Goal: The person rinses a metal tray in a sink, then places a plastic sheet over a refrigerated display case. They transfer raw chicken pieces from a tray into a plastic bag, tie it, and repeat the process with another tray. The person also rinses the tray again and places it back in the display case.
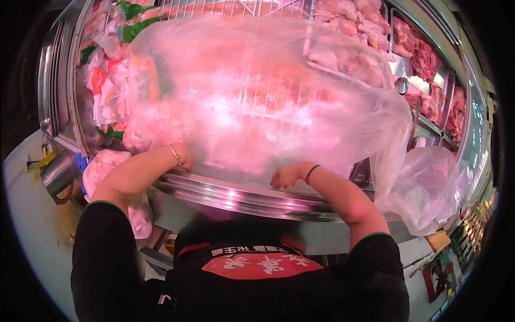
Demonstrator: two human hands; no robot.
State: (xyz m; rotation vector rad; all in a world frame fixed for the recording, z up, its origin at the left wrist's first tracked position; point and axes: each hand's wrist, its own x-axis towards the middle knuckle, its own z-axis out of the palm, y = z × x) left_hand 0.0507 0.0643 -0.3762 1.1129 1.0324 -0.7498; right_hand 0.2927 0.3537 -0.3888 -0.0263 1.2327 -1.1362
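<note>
A large translucent plastic sheet [249, 92] lies spread over a refrigerated meat case lit in pink. Wire racks and a tray of meat show hazily through it. At the case's near metal rail [241, 195], my left hand [186, 157], with a bangle at the wrist, is at the sheet's near edge, its fingers mostly hidden. Farther right along the rail, my right hand [287, 176], wearing a dark band, has its fingers bent downward at the sheet. Whether either hand pinches the plastic is unclear. The sheet's right end [426, 189] hangs bunched over the case's corner.
Bagged goods [106, 88] fill the case's left side. Raw poultry pieces [354, 20] and red meat [426, 60] lie in trays at the right. A metal pot [60, 175] and a filled plastic bag [106, 165] are at the left. A wooden block [438, 240] sits lower right.
</note>
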